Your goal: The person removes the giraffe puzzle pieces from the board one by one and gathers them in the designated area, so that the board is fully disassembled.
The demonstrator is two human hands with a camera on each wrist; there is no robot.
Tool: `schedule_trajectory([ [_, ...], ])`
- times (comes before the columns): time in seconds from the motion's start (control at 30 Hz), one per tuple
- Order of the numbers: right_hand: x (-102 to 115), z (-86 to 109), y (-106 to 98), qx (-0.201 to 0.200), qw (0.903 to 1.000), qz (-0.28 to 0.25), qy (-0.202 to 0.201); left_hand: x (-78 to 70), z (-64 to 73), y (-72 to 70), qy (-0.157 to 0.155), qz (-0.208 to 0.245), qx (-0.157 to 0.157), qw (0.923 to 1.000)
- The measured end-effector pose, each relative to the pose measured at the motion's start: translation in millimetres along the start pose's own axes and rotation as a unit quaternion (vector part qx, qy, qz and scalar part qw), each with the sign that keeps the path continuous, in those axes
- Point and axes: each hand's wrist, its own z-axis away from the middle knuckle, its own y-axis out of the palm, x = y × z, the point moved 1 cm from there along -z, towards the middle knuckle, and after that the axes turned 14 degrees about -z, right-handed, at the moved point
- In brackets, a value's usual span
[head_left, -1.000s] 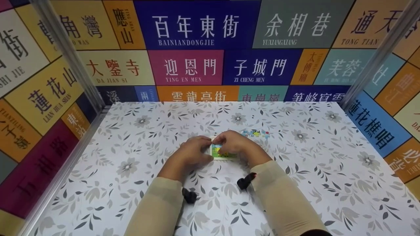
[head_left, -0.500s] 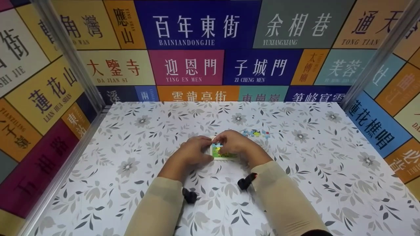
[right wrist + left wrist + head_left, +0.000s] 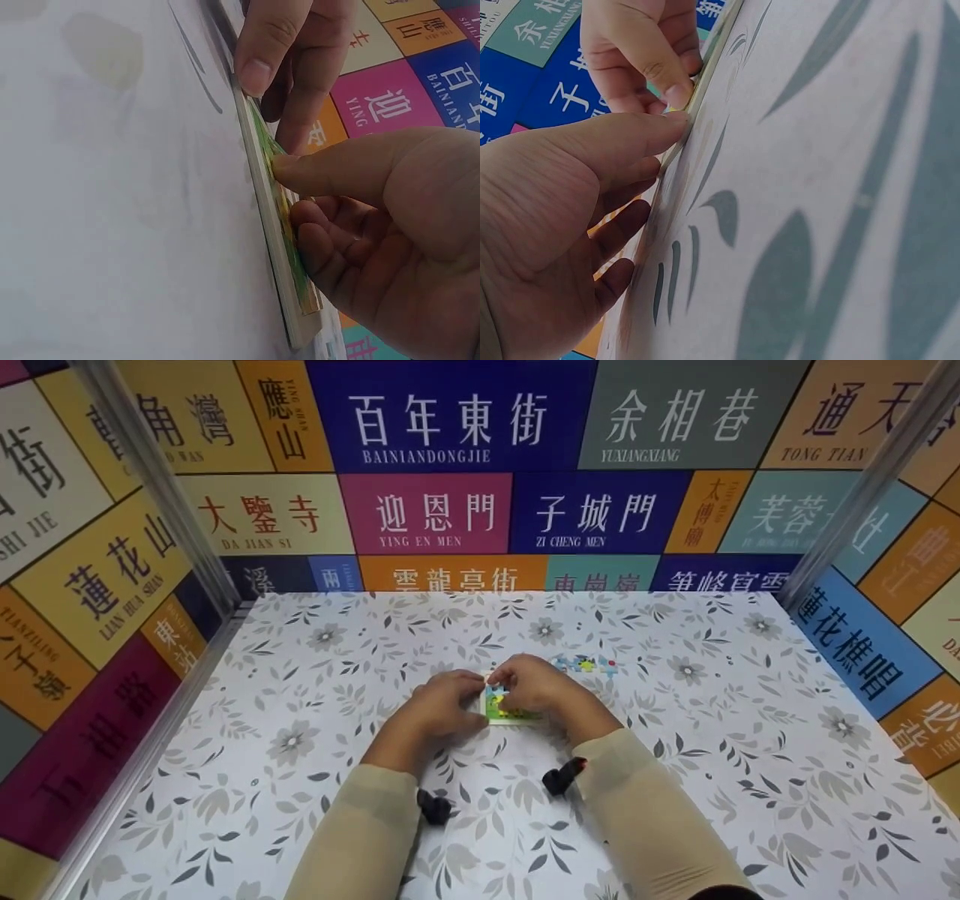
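A small jigsaw puzzle in a pale wooden tray [image 3: 510,723], with a green, yellow and light blue picture, lies flat on the floral tabletop. My left hand [image 3: 448,705] holds the tray by its left side, thumb at the near corner and fingers at the far one. Over the picture, my right hand [image 3: 538,682] pinches a puzzle piece against the tray, thumb and index close together; the piece is mostly covered by the fingers. In the right wrist view the right thumb [image 3: 300,172] bears down on the picture, the other fingers curled beside the tray edge [image 3: 262,195].
Several loose puzzle pieces [image 3: 587,664], light blue with yellow and red bits, lie just behind and right of the right hand. White cloth with grey leaves covers the table [image 3: 300,660]. Sign-printed panels [image 3: 450,420] stand at the back and both sides.
The right hand shifts very slightly over the upper left of the picture. The left hand and the tray stay in place.
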Motion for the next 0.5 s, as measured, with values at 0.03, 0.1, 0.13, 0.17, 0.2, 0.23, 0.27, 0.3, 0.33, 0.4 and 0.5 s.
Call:
schedule_trajectory([
  [0.03,0.6,0.8,-0.9,-0.001,1.0000,-0.001,0.002,-0.1,0.1,-0.1,0.000,0.000,0.001,1.0000],
  [0.1,1.0,2.7,-3.7,-0.001,0.9999,-0.009,0.011,-0.3,0.4,0.0,0.000,0.001,0.003,1.0000],
  [0.13,1.2,3.7,-5.5,0.000,0.9998,-0.014,0.011,-0.2,0.3,0.2,-0.001,0.002,0.003,1.0000],
  [0.17,1.1,4.6,-7.8,-0.001,0.9998,-0.019,0.009,-0.2,0.1,0.4,-0.001,0.002,0.003,1.0000],
  [0.2,0.5,5.6,-10.3,-0.002,0.9997,-0.024,0.003,-0.2,0.2,0.5,-0.001,0.002,0.002,1.0000],
  [0.23,-0.6,6.7,-13.2,-0.003,0.9996,-0.027,-0.005,-0.1,0.2,0.7,-0.001,0.002,0.001,1.0000],
  [0.27,-1.7,7.9,-16.4,-0.005,0.9994,-0.030,-0.016,-0.2,0.4,0.8,-0.002,0.005,-0.001,1.0000],
  [0.3,-2.8,9.4,-19.8,-0.010,0.9991,-0.032,-0.027,-0.2,0.6,0.8,-0.003,0.008,-0.002,1.0000],
  [0.33,-4.6,10.8,-23.5,-0.016,0.9986,-0.034,-0.037,-0.2,0.8,0.7,-0.003,0.012,-0.004,0.9999],
  [0.4,-9.5,14.4,-31.4,-0.025,0.9975,-0.043,-0.050,-0.5,1.4,0.3,-0.006,0.020,-0.003,0.9998],
  [0.5,-17.8,21.5,-43.7,-0.037,0.9965,-0.060,-0.045,-0.7,1.9,-0.6,-0.010,0.032,0.002,0.9994],
])
